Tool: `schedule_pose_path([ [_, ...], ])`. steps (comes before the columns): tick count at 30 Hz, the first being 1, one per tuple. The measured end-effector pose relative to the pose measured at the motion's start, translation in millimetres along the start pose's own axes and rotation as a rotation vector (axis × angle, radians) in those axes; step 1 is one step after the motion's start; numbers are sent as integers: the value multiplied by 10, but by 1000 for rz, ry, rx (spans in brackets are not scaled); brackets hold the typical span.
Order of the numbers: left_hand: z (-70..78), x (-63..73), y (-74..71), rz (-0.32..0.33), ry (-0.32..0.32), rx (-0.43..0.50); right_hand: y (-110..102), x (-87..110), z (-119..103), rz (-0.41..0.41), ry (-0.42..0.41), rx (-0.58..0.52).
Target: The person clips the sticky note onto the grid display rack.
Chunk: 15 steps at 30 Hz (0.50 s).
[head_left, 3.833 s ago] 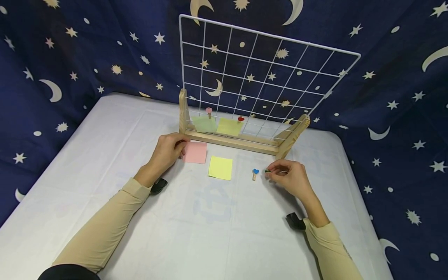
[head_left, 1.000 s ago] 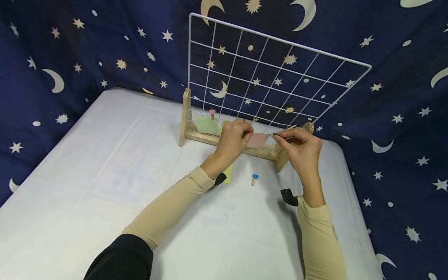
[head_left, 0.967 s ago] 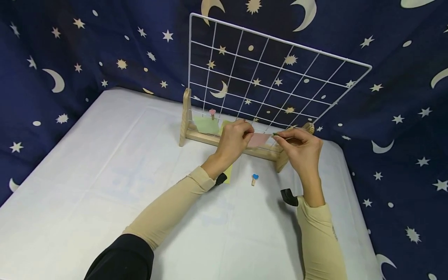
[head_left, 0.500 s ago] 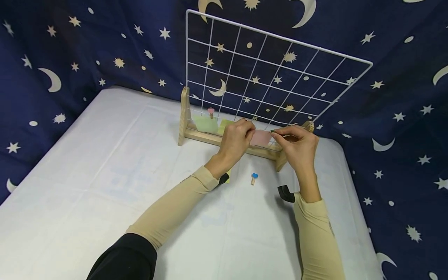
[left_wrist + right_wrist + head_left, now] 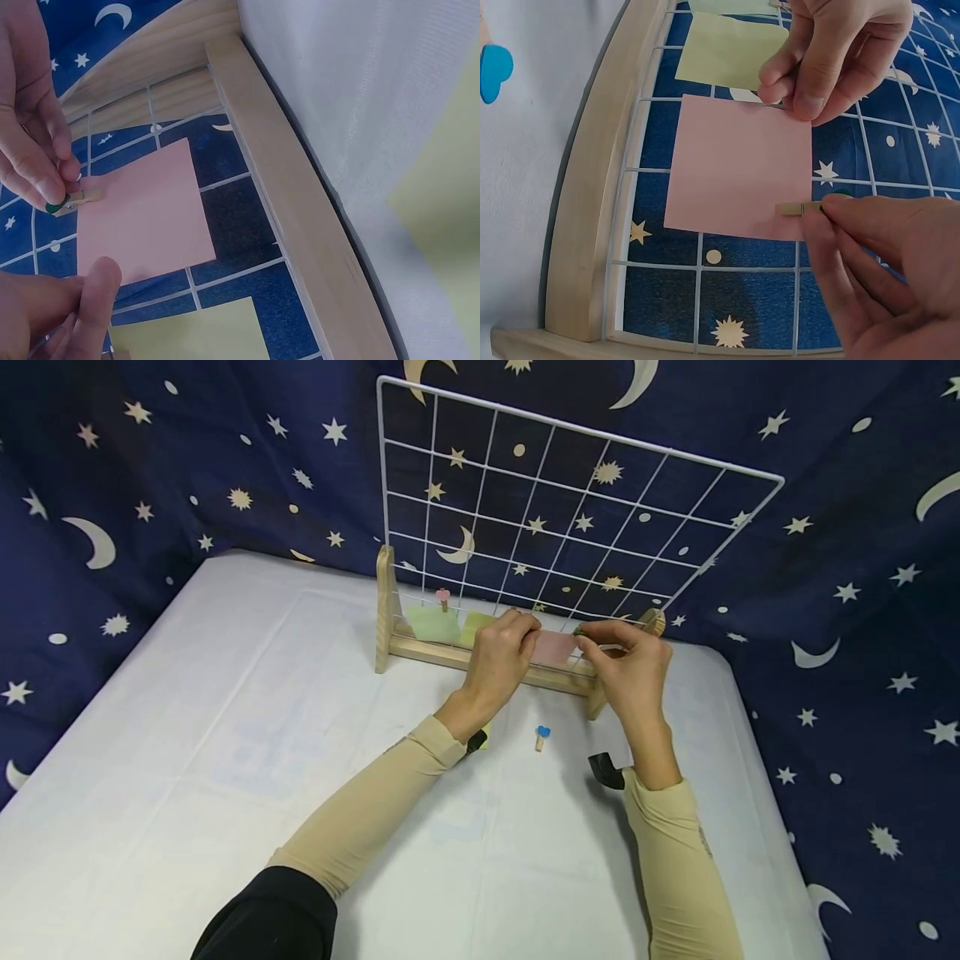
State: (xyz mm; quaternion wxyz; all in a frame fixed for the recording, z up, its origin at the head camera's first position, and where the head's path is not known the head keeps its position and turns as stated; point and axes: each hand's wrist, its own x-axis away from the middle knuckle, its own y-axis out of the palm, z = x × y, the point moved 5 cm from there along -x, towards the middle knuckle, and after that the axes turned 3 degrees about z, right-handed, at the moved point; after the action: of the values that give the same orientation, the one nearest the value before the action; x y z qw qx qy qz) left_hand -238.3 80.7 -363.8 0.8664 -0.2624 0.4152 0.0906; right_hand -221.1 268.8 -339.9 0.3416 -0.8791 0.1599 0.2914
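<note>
A pink sticky note [image 5: 735,165] lies against the lower part of a white wire grid [image 5: 555,493]. My left hand [image 5: 501,653] pinches the note's upper left corner between thumb and fingers. With thumb and forefinger my right hand [image 5: 633,664] pinches a small wooden clothespin [image 5: 791,209], its green end mostly covered by the fingers. The clothespin's tip overlaps the note's upper right edge. To the left, a yellow note [image 5: 731,49] and a green note [image 5: 432,623] hang on the grid, the green one under a clothespin with a pink heart [image 5: 443,598].
The grid stands in a wooden base [image 5: 420,650] on a white-covered table [image 5: 247,777]. In front lies a clothespin with a blue heart [image 5: 543,732]. A second yellow note [image 5: 450,195] on the table is mostly hidden by the left arm. A starry blue cloth [image 5: 247,452] hangs behind.
Since the oldest frame, the left hand has lifted the pink note from the table to the grid, and the right hand has brought its clothespin up. Lately the clothespin has moved onto the note's edge.
</note>
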Motion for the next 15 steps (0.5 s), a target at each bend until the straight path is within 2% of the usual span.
schedule_pose_path([
  [9,16,25,-47,59,23,20,-44,61,-79,14,6,60],
  [15,29,71,-105,63,26,52,-104,178,-133,122,20,48],
])
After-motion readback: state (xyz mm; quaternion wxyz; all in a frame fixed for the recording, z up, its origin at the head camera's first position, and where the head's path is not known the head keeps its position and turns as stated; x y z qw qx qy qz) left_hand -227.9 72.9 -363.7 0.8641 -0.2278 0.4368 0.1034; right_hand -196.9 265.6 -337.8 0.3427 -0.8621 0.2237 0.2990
